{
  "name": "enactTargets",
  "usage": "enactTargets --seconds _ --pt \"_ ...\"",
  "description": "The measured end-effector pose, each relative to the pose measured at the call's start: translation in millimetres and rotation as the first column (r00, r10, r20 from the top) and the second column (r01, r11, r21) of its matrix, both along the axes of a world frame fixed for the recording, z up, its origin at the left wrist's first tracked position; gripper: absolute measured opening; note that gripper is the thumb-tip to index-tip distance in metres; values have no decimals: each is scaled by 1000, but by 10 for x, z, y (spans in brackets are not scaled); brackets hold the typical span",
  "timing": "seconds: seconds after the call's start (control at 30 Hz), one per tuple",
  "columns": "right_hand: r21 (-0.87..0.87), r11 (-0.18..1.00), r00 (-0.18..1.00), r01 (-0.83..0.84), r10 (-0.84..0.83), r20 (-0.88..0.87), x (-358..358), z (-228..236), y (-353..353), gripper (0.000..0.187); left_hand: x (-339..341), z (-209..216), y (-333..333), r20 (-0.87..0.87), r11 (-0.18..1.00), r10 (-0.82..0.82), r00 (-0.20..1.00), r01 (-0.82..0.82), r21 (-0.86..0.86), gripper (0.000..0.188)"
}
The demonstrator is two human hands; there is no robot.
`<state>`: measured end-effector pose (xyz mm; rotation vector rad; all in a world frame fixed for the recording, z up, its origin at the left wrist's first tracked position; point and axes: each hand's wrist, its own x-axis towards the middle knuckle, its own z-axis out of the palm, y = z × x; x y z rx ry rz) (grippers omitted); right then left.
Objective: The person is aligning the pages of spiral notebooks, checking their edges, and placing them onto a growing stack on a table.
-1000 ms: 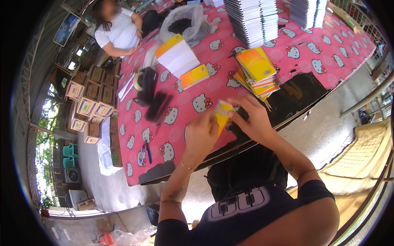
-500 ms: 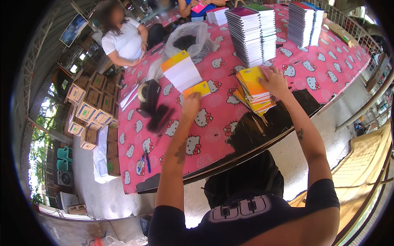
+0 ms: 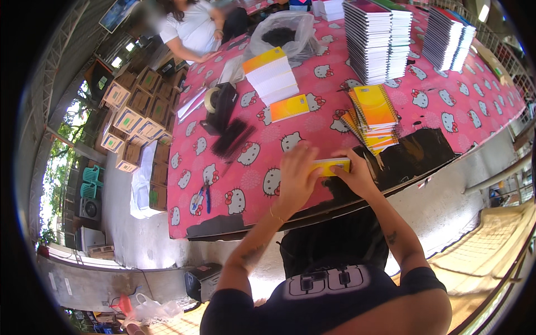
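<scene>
Both my hands hold a small yellow notebook [image 3: 333, 165] over the near edge of the table. My left hand [image 3: 296, 177] covers its left end. My right hand [image 3: 353, 174] grips its right end and lower edge. Just beyond my right hand lies a fanned pile of yellow and orange spiral notebooks [image 3: 371, 114]. A single yellow notebook [image 3: 289, 107] lies flat further up the pink patterned tablecloth [image 3: 223, 167].
Tall stacks of spiral notebooks [image 3: 371, 39] stand at the far side, more at the far right [image 3: 446, 36]. A tape dispenser [image 3: 219, 106], black combs [image 3: 231, 138], blue pliers [image 3: 202, 200], a stack of paper [image 3: 271, 75] and a plastic bag [image 3: 282, 33] lie left. A seated person [image 3: 192, 28] and cardboard boxes [image 3: 134, 117] are beyond.
My hands have drawn back from the pile and the single notebook to the near table edge. Both now hold a small yellow notebook between them.
</scene>
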<state>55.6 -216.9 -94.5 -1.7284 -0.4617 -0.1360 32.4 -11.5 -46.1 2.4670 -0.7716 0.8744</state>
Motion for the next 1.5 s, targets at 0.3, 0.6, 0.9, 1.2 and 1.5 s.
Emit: enactTargets --seconds 0.3,0.6,0.9,1.2,1.5 --pt "279 949 966 -150 200 -162 -17 -75 -17 22 204 -403 833 -223 905 355 908 -394 -162 40" --pt "162 962 951 -221 249 -184 -44 83 -50 31 611 -598 1674 -6 749 650 760 -639 174 22" --pt "162 963 953 -214 242 -184 -35 45 -43 29 590 -590 1707 -119 732 677 726 -649 209 18" --pt "185 966 958 -178 213 -194 -53 30 -43 28 -145 -78 558 -366 921 42 930 -178 -347 19" --pt "192 957 957 -216 246 -151 -46 52 -16 27 -135 -52 447 -459 853 -25 888 -220 -473 19"
